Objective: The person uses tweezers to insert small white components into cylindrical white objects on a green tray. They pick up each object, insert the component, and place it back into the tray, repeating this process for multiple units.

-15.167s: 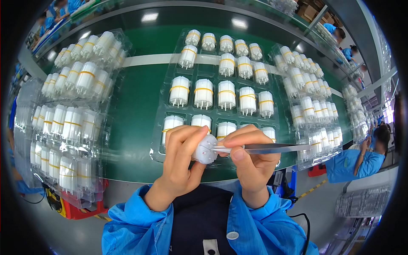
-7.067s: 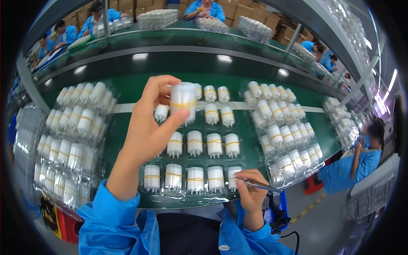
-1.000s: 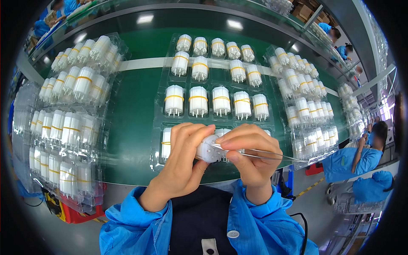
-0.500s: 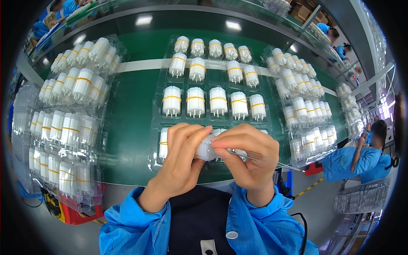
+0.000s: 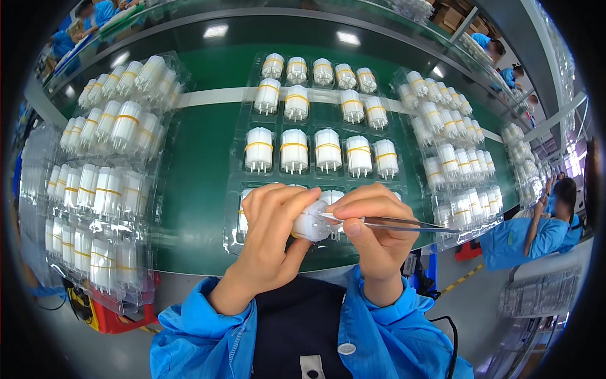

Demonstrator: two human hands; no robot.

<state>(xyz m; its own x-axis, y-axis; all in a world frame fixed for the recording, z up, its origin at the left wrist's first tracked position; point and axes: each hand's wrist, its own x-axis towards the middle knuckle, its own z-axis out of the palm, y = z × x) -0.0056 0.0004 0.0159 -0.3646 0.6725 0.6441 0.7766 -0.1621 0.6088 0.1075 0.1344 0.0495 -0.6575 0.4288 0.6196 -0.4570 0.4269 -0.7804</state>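
My left hand (image 5: 265, 240) is wrapped round a white cylindrical plug unit (image 5: 309, 226), its end face turned toward my right hand. In my right hand (image 5: 379, 237), thumb and fingers pinch a pair of metal tweezers (image 5: 410, 223). The tweezers lie nearly level, their pale tip at the end face of the unit; I cannot make out whether the tip grips anything. Just beyond my hands is a clear plastic tray (image 5: 238, 183) with rows of similar white units (image 5: 293, 151), each with a yellow band and metal pins. My hands hide part of the nearest row.
Stacked clear trays with more white units stand at left (image 5: 104, 189) and right (image 5: 464, 161) on the green table (image 5: 196, 158). Red bins (image 5: 120, 316) sit below the left edge. A person in blue (image 5: 527, 237) works at far right; a metal frame (image 5: 271, 19) crosses the back.
The tweezers have swung to a more level angle, and their tip now shows against the unit's end face. My right fingers have drawn back slightly to the right from the unit.
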